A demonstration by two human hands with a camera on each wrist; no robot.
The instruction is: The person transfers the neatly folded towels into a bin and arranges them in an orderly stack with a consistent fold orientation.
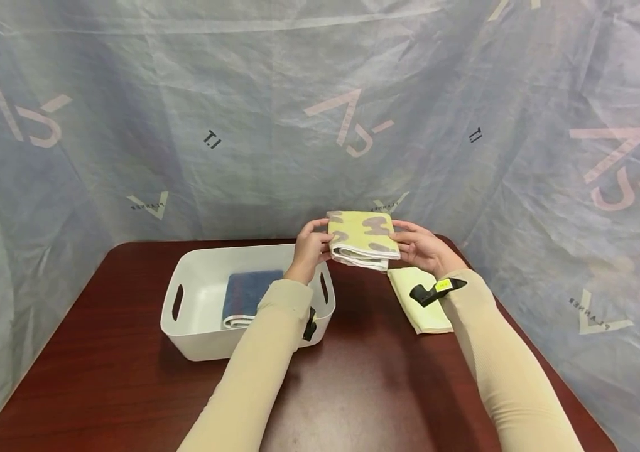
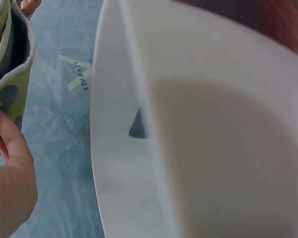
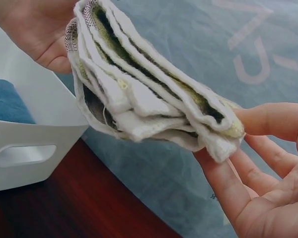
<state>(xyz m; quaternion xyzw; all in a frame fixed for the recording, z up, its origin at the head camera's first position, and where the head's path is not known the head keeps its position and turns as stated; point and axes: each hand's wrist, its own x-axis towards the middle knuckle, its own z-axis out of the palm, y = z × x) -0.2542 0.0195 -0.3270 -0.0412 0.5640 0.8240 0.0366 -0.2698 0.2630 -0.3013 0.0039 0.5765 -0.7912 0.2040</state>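
Observation:
Both hands hold up a folded yellow towel (image 1: 362,229) with grey patches and white edges, above the table's far side. My left hand (image 1: 309,248) grips its left end, just over the bin's right rim. At the other end, my right hand (image 1: 424,248) pinches the towel between thumb and fingers. The stacked folded layers of the towel (image 3: 154,94) face the right wrist camera. Inside the white bin (image 1: 198,339) lies a folded blue towel (image 1: 240,292), partly hidden by the left forearm. A folded pale yellow towel (image 1: 418,304) lies on the table below my right wrist.
The dark red-brown table (image 1: 82,376) has rounded far corners. Grey sheeting (image 1: 274,125) with printed letters hangs behind and along the sides. The bin has oval handle holes in its ends, and its wall (image 2: 228,148) fills much of the left wrist view.

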